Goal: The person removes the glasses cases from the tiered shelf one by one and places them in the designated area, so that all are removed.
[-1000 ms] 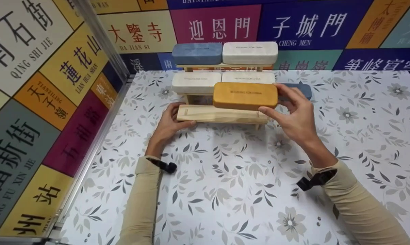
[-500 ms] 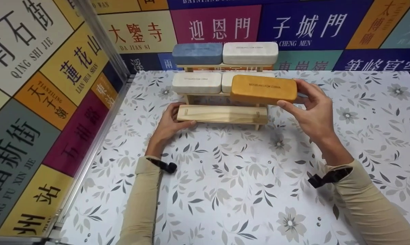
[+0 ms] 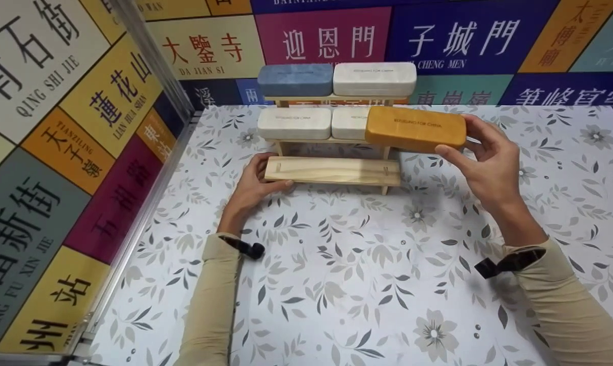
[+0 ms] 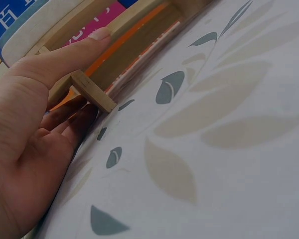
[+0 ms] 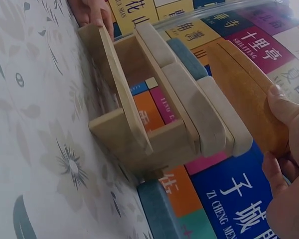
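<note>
My right hand (image 3: 494,162) grips the right end of a mustard-yellow glasses case (image 3: 415,128), fingers behind and thumb in front. Held in the air, the case covers part of a white glasses case (image 3: 348,124) on the middle shelf. My left hand (image 3: 253,185) holds the left end of the bare lowest shelf of a wooden tiered rack (image 3: 331,171), thumb on its front edge. Another white glasses case (image 3: 294,123) shares the middle shelf. On the top shelf sit a blue glasses case (image 3: 295,80) and a white glasses case (image 3: 375,79).
In the right wrist view, a second blue case (image 5: 159,206) lies on the table by the rack's right end; the yellow case hides it in the head view. Sign-covered walls (image 3: 321,35) stand behind and to the left. A leaf-patterned cloth (image 3: 337,284) covers the table.
My right hand has carried the yellow glasses case to the right and slightly up, away from above the lowest shelf. My left hand has stayed on the rack.
</note>
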Motion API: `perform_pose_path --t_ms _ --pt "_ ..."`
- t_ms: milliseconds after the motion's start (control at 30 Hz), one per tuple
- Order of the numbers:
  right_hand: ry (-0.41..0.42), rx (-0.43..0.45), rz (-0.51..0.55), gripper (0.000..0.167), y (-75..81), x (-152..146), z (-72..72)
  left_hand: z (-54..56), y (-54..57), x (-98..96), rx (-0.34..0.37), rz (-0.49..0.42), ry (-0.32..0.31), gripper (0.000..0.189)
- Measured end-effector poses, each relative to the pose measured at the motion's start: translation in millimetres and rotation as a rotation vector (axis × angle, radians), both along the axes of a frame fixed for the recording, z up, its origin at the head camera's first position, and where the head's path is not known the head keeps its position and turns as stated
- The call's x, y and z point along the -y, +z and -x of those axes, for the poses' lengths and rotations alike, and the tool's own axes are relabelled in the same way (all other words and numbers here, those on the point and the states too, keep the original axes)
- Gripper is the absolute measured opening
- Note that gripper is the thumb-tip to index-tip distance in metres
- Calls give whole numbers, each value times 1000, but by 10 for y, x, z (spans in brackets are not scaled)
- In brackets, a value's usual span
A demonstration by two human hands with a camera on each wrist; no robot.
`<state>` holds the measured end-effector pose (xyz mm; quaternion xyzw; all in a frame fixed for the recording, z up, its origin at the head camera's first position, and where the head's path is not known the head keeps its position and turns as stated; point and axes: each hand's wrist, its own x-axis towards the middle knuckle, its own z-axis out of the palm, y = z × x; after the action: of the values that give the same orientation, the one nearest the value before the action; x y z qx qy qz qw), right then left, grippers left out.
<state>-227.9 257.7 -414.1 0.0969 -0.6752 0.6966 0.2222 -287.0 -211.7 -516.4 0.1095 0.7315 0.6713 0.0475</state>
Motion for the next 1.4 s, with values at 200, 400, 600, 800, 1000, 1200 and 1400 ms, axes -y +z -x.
perform_pose_path --t_ms 200,400,600,800,1000,1200,1400 --pt "-26 14 -17 65 -3 -134 2 -1 -7 1 -4 8 -1 95" --pt "15 -19 51 64 -49 -225 40 -53 -13 56 -12 23 18 90" --pt "7 -16 88 64 -68 -318 75 -72 -24 86 -4 27 21 90" --pt "-18 -9 111 62 -34 -485 100 -45 -16 57 -7 28 18 89" --pt "-43 -12 150 62 -38 -685 145 -16 18 30 -11 15 1 88" --pt "-48 39 176 64 -104 -878 184 -4 18 16 -12 4 6 88" --pt "-42 109 186 68 -188 -1062 207 -6 6 -3 -18 1 4 87"
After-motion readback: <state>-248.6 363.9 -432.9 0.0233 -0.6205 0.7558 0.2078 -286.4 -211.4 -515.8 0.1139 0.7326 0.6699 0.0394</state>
